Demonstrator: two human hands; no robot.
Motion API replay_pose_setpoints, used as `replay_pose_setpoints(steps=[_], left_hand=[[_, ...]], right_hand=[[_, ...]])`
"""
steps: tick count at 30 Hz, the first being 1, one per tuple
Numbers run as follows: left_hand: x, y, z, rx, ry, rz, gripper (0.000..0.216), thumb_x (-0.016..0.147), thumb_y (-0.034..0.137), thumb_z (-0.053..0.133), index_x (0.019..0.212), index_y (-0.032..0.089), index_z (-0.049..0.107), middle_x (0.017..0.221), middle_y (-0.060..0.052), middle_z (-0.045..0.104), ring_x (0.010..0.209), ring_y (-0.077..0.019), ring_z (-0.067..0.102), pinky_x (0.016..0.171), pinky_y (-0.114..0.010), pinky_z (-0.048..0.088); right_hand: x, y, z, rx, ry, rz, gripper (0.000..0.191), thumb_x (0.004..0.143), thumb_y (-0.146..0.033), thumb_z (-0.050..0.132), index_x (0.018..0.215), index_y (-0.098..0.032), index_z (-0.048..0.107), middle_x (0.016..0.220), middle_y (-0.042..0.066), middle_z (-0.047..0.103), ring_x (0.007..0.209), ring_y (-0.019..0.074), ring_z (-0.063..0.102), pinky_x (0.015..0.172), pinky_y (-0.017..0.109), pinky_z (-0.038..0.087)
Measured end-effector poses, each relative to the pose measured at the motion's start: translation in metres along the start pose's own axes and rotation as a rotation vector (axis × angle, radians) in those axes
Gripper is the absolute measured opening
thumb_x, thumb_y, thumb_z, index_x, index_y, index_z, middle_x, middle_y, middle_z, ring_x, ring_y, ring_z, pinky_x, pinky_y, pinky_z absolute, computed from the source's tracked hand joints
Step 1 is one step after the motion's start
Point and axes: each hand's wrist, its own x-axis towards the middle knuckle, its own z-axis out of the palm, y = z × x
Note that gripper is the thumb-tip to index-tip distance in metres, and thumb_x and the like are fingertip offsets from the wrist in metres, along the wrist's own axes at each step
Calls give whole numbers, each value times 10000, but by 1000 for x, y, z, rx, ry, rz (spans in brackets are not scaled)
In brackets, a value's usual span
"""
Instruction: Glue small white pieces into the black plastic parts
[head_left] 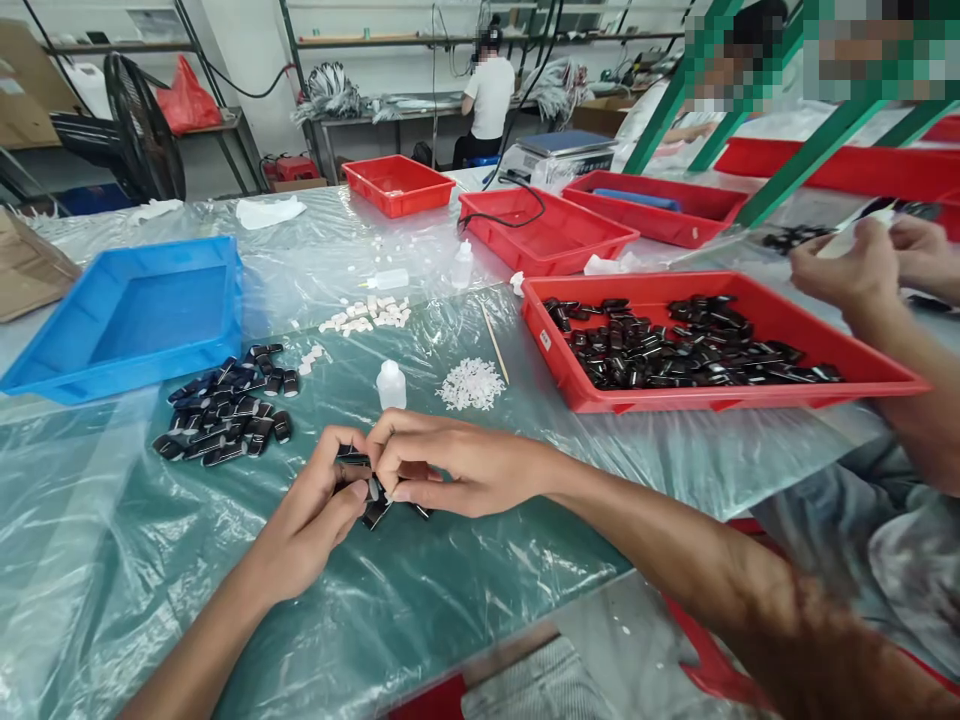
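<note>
Black clips point(375, 505) sit pinched between both hands just above the worktop point(420, 590), close to the body where fingers can work them. Left hand point(315, 520) has its grip closed on one clip; right hand point(450, 465) presses fingertips point(401, 492) together on another. Bottle point(391, 384) and white bits point(471, 384) lie near, within reach.

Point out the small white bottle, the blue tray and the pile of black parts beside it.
small white bottle point(391, 385): head view, on its body.
blue tray point(120, 375): head view, on its near rim.
pile of black parts point(225, 410): head view, pile's middle.
</note>
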Motion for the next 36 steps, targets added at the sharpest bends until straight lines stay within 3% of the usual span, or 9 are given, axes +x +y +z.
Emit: replay_pose_setpoints(steps=[4, 8, 11, 18, 26, 36], left_hand=[[0, 0, 1, -52, -34, -32, 292, 1159, 568, 560, 1212, 316, 422, 660, 153, 326, 469, -107, 205, 443, -262, 269], [0, -1, 2, -80, -66, 7, 325, 1177, 588, 542, 1064, 316, 405, 680, 142, 339, 474, -100, 212, 440, -249, 275], [-1, -4, 2, -89, -66, 17, 381, 1179, 591, 549, 991, 309, 375, 709, 130, 338, 490, -99, 218, 448, -253, 282], [-5, -15, 1, -50, -39, 2, 365, 1181, 563, 552, 1000, 294, 383, 831, 81, 407, 574, -114, 279, 498, -285, 297], [-5, -13, 1, -46, -72, -12, 335, 1190, 541, 547, 1011, 287, 422, 829, 90, 360, 570, -101, 241, 491, -258, 291], [-4, -13, 12, -276, -59, 35, 415, 1180, 562, 615, 995, 304, 347, 740, 138, 312, 494, -70, 173, 450, -206, 240]], right_hand=[[-1, -1, 1, -43, 24, 4, 131, 1172, -243, 561, 1064, -249, 634, 1323, 66, 625, 853, 104, 580, 808, 280, 587], [-1, -2, -1, -82, 10, -22, 148, 1179, -261, 562, 1059, -248, 648, 1268, 76, 626, 1056, 145, 646, 914, 276, 609], [0, -1, 2, -92, 15, -38, 155, 1171, -262, 580, 1032, -253, 649, 1251, 78, 628, 1097, 165, 654, 954, 304, 620], [0, 4, 5, -40, -4, -38, 140, 1182, -274, 582, 1072, -235, 659, 1282, 88, 599, 1086, 145, 632, 845, 256, 587], [0, 9, 8, 24, -4, -21, 111, 1184, -246, 562, 1090, -216, 613, 1266, 62, 551, 932, 107, 546, 772, 247, 519], [3, 14, 18, 69, 87, -114, 111, 1182, -246, 561, 1079, -211, 584, 1242, 41, 530, 842, 81, 496, 751, 257, 507]])
